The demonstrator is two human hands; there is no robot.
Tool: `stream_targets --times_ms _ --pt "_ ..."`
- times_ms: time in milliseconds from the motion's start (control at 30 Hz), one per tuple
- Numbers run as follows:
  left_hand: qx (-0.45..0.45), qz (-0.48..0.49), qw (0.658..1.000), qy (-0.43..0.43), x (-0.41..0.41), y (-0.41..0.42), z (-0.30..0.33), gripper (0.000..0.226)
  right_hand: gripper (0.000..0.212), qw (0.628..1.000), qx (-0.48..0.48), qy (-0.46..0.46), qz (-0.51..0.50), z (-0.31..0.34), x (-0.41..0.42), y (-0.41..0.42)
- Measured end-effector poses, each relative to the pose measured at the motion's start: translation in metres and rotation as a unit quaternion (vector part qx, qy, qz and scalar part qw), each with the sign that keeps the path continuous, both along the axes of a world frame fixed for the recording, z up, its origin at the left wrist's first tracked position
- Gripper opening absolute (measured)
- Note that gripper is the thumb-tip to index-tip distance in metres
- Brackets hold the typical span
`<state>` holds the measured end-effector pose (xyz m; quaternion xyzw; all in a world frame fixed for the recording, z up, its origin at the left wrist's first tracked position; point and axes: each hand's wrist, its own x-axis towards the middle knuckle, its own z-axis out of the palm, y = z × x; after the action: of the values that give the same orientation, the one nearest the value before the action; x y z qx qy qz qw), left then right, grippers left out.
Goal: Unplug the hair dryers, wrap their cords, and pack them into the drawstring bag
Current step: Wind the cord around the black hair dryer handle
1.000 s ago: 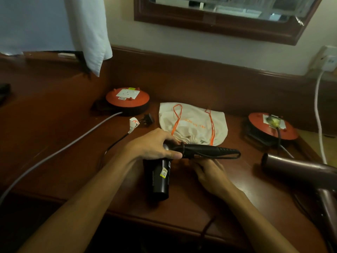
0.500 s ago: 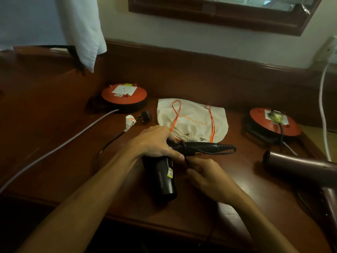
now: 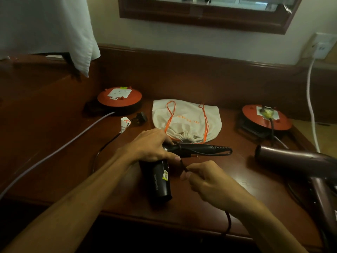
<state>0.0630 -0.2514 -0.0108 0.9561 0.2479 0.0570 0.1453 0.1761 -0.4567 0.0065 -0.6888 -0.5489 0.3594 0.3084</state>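
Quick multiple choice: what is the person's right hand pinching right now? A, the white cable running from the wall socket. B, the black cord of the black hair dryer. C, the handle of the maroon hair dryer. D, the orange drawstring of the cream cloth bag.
B: the right hand pinches the thin black cord running up to the black hair dryer, which the left hand pins down.

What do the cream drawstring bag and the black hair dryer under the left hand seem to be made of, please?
The cream drawstring bag looks like matte woven cloth, probably cotton or canvas: it lies slack, with gathered pleats at its neck. The black hair dryer looks like smooth moulded plastic with a slight sheen along its barrel, though a coated finish can't be ruled out.
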Motion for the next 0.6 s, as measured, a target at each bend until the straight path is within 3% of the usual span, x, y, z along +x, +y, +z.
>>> stream_targets --times_ms 100,133,233,333,400,467,600 --pt "0.003 0.015 1.000 0.006 -0.004 0.003 0.003 0.057 0.022 0.994 -0.066 0.086 0.003 0.019 0.012 -0.012" --pt "0.000 0.017 1.000 0.009 -0.004 0.003 0.004 0.056 0.022 0.994 -0.078 0.072 0.005 0.027 0.015 -0.016" --pt "-0.002 0.010 1.000 0.019 0.000 -0.002 0.004 0.052 0.022 0.984 -0.046 -0.169 0.040 0.045 0.017 -0.014" --pt "0.021 0.015 0.999 0.030 0.005 -0.008 0.006 0.052 0.019 0.931 0.028 -0.364 0.020 0.055 0.022 0.017" --pt "0.023 0.020 0.999 0.038 0.005 -0.010 0.008 0.050 0.016 0.894 0.092 -0.439 -0.006 0.055 0.042 0.049" --pt "0.028 0.014 0.998 0.047 0.003 -0.013 0.009 0.050 0.017 0.887 0.126 -0.445 -0.002 0.052 0.062 0.077" --pt "0.040 -0.007 0.998 0.042 -0.007 -0.021 0.006 0.046 0.020 0.910 0.109 -0.397 0.050 0.035 0.080 0.111"
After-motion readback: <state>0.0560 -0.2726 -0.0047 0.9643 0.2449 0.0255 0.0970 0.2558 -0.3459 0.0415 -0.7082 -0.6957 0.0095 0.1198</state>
